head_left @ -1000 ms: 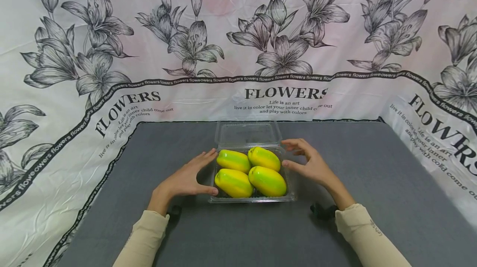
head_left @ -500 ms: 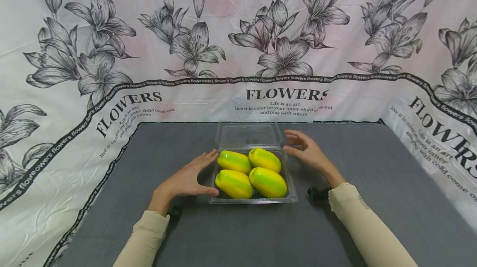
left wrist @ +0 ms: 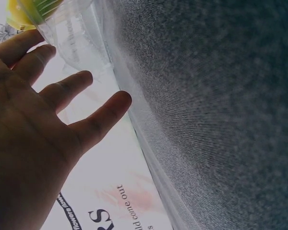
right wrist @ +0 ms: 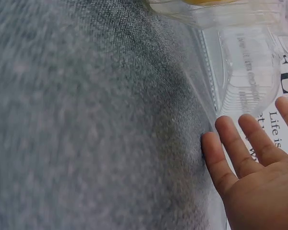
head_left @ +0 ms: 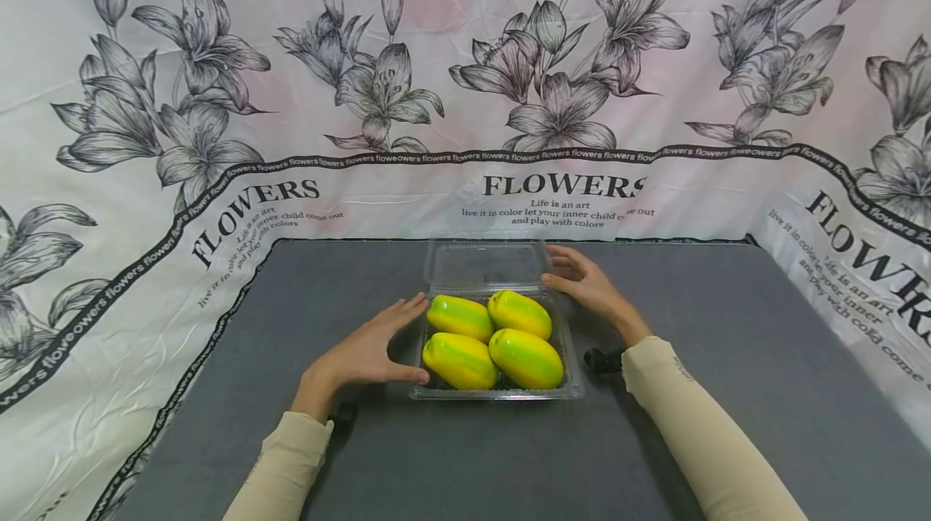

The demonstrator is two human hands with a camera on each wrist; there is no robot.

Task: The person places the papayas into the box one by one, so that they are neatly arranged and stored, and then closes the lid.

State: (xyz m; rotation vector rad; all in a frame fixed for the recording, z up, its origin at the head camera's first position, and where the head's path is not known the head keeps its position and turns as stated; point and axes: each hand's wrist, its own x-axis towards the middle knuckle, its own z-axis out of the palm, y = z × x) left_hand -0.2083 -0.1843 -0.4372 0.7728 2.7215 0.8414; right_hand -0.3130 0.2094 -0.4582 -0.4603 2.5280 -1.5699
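A clear plastic clamshell box (head_left: 498,394) stands on the grey table, its lid (head_left: 486,265) swung back behind it. Inside sit several glossy yellow-green mango-like fruits (head_left: 460,361). My left hand (head_left: 367,347) is at the box's left side, thumb and fingers spread, with the tips at the wall; contact is hard to tell. In the left wrist view its fingers (left wrist: 103,117) look straight. My right hand (head_left: 592,283) is beside the lid's right edge. The right wrist view shows its fingers (right wrist: 261,139) extended near the clear plastic, and touching cannot be made out.
A grey cloth covers the table (head_left: 465,464). Behind it and at the sides hangs a white curtain (head_left: 407,206) printed with flowers and lettering. A dark wrist camera (head_left: 602,360) sits under the right wrist, another (head_left: 344,414) by the left.
My right hand has moved from the box's right side back and inward to the lid's right edge. The left hand, box and fruits keep their places.
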